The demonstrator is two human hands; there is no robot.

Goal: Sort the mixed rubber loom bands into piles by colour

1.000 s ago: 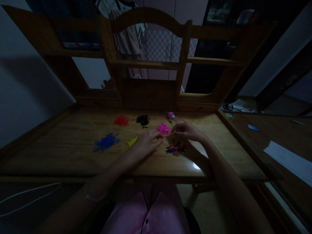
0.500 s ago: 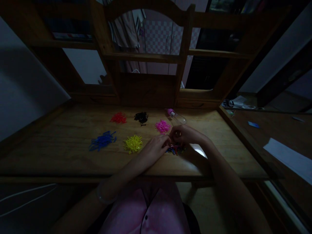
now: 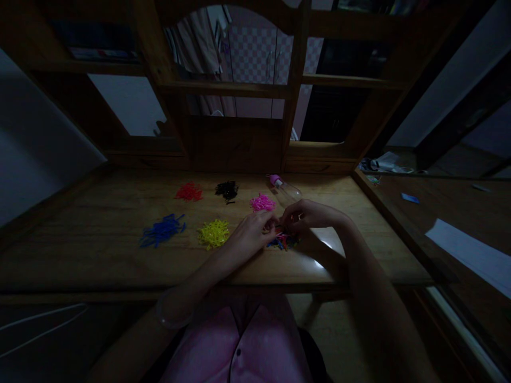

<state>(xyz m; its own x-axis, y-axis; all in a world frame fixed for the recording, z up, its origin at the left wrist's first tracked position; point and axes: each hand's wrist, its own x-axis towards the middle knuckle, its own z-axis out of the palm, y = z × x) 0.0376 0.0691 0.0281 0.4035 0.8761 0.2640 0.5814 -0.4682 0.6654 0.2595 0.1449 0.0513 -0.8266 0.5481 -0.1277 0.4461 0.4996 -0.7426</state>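
Note:
Over a mixed-colour pile (image 3: pixel 284 243) of small thin pieces that look like rubber bands, my two hands almost meet. My left hand (image 3: pixel 255 230) is at the pile's left edge, thumb and fingers pinched together. My right hand (image 3: pixel 309 215) curls in from the right, its fingertips closed just above the same pile. Anything pinched in either hand is too small and dark to make out. Single-colour piles lie around: pink (image 3: pixel 262 202) just beyond my hands, yellow (image 3: pixel 214 234) left of my left wrist, black (image 3: pixel 227 190), red (image 3: pixel 189 191) and blue (image 3: pixel 163 230) farther left.
A clear bottle with a pink cap (image 3: pixel 284 187) lies on its side behind my right hand. The wooden desk (image 3: pixel 107 255) has a shelf frame (image 3: pixel 235 143) along its back. On the right-hand surface are white paper (image 3: pixel 469 255) and a small blue card (image 3: pixel 410 198).
Both hands moved from beside the pink pile down to the mixed pile, and the yellow pile came into full view. Lately they shifted only slightly. The camera view has tilted down.

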